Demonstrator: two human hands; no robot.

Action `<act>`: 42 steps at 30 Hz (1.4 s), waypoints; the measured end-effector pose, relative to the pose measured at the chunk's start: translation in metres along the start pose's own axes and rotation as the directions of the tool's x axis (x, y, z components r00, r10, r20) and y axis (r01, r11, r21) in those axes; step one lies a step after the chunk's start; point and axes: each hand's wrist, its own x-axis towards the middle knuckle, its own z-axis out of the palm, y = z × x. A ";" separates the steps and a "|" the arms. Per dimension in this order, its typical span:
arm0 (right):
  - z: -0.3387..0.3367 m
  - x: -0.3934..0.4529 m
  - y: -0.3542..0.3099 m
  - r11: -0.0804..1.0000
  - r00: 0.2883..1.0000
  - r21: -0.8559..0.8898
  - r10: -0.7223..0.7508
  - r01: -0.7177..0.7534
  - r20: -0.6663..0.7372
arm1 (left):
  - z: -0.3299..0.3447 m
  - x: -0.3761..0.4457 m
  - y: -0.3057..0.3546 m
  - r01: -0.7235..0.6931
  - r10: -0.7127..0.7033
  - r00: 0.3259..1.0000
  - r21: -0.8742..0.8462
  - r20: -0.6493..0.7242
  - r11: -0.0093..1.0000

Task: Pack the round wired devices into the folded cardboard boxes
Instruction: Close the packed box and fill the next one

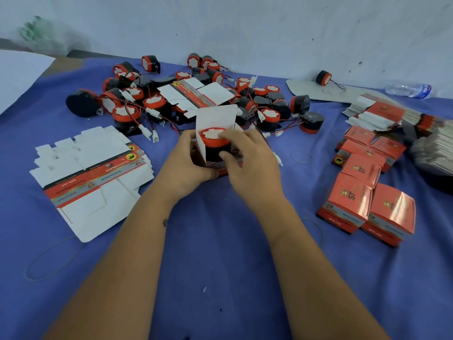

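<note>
Covering the desk, a blue cloth carries a pile of round devices at the far side; flat box blanks lie left, closed boxes right; my left hand grips the open box; my right hand grips the red-topped device, seated halfway inside it.

Held a small open box upright on the blue cloth with the left hand; pinched a round red-topped device with the right hand, partway inside. Behind, a heap of devices; flat cartons left, closed boxes right.
</note>
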 end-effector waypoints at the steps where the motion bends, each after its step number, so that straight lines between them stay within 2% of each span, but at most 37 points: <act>1: -0.003 0.001 0.000 1.000 1.000 0.011 -0.023 0.023 -0.003 | -0.001 0.000 0.000 0.003 -0.003 1.000 0.003 0.013 1.000; 7: -0.009 0.000 0.000 0.991 0.993 -0.070 -0.112 0.110 -0.022 | -0.003 -0.003 0.004 -0.006 0.004 0.996 0.022 0.087 1.000; 10: -0.009 -0.003 -0.007 0.998 0.998 0.019 -0.058 0.059 -0.036 | -0.003 -0.004 0.004 -0.023 0.024 0.995 -0.015 0.094 1.000; 14: 0.000 0.002 -0.014 0.999 1.000 -0.035 0.018 -0.018 0.007 | -0.002 -0.004 0.003 -0.042 0.044 0.994 -0.022 0.097 0.999; 16: 0.000 0.003 -0.016 0.997 0.997 -0.006 0.076 -0.076 0.014 | -0.002 -0.004 0.001 -0.035 0.038 0.995 -0.031 0.097 0.999; 18: -0.003 0.002 -0.016 1.000 0.999 0.007 0.018 -0.018 -0.046 | -0.002 -0.003 -0.001 -0.029 0.033 0.995 -0.040 0.093 0.999; 21: -0.007 -0.001 -0.019 0.984 0.965 -0.054 -0.175 0.168 -0.193 | -0.002 -0.002 0.000 -0.047 0.047 0.995 -0.002 0.091 0.999; 24: -0.003 -0.004 -0.018 0.957 0.952 -0.159 -0.267 0.243 -0.152 | -0.002 -0.001 0.001 -0.077 0.073 0.994 0.048 0.082 0.996; 28: 0.000 -0.005 -0.011 0.967 0.982 -0.175 -0.186 0.183 -0.001 | -0.002 -0.003 0.000 -0.050 0.047 0.997 0.043 0.069 0.998; 33: 0.001 -0.007 -0.009 0.999 0.999 -0.025 -0.041 0.042 0.012 | -0.002 -0.004 0.002 -0.026 0.026 0.997 0.001 0.078 1.000; 38: 0.010 -0.006 -0.010 0.965 0.992 -0.255 -0.031 0.061 0.120 | -0.003 -0.004 0.001 -0.044 0.040 0.996 0.055 0.075 0.997; 40: 0.014 -0.008 -0.012 0.971 0.995 -0.233 -0.034 0.055 0.094 | -0.002 -0.004 0.001 -0.040 0.037 0.997 0.046 0.064 0.998; 42: 0.014 -0.008 -0.012 0.982 0.998 -0.178 -0.062 0.057 -0.024 | -0.001 -0.003 0.002 -0.026 0.025 0.998 0.009 0.051 1.000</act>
